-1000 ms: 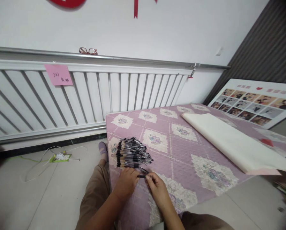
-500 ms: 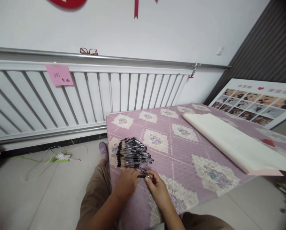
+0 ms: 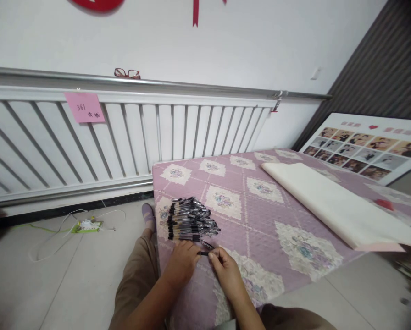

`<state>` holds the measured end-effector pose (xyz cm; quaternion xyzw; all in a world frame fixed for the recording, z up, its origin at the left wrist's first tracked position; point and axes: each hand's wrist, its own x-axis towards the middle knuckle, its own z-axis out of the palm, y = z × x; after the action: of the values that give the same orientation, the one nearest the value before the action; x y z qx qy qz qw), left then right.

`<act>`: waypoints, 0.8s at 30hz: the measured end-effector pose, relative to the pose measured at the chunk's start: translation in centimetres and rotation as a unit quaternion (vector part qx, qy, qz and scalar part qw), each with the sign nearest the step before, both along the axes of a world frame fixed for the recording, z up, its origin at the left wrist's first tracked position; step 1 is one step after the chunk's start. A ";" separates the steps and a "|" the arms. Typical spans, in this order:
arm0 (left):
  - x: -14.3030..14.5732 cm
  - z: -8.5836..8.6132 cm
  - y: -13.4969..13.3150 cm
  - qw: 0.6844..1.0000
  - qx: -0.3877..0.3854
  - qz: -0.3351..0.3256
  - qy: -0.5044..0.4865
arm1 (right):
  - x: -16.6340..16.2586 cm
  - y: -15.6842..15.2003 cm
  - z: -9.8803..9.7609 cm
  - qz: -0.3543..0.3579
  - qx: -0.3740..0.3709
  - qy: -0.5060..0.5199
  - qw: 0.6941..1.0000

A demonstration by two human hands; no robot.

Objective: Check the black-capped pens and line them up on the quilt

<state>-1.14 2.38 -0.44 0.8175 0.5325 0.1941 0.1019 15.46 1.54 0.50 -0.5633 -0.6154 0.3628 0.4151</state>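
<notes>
Between my two hands a black pen (image 3: 203, 253) lies level, just above the purple flowered cover (image 3: 240, 229). The fingers of my left hand (image 3: 182, 262) are closed on one end of it. My right hand (image 3: 225, 267) pinches the other end between thumb and fingertips. Just beyond the hands, a pile of pens (image 3: 191, 220) with black caps and clear barrels lies in a rough stack, mostly pointing the same way. One loose pen (image 3: 207, 245) sits at the near end of the pile, close to my right fingertips.
A folded cream sheet (image 3: 332, 206) lies across the right side, near a red piece (image 3: 384, 204). Behind stands a white radiator (image 3: 178, 130) with a pink note (image 3: 85, 107); glasses (image 3: 127, 73) rest on its pipe. A power strip (image 3: 87, 226) with cables is on the floor at left.
My right fingers have closed in a little around their end of the pen. My left hand and the pile stay nearly where they were.
</notes>
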 end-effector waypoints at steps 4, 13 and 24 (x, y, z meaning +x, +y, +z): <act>0.0 -0.1 0.0 1.000 0.003 0.005 -0.001 | -0.1 0.1 -0.2 -0.009 0.020 0.004 1.000; 0.0 -0.3 0.1 1.000 0.005 0.001 0.010 | -0.1 0.0 0.0 -0.012 0.002 -0.002 1.000; 0.0 0.2 0.0 0.997 -0.024 0.048 -0.064 | 1.5 2.2 -1.4 -0.053 0.126 -0.167 0.976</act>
<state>-1.17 2.40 -0.25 0.7745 0.5679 0.2377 0.1455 16.95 3.76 -0.85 -0.5911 -0.6859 0.1608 0.3928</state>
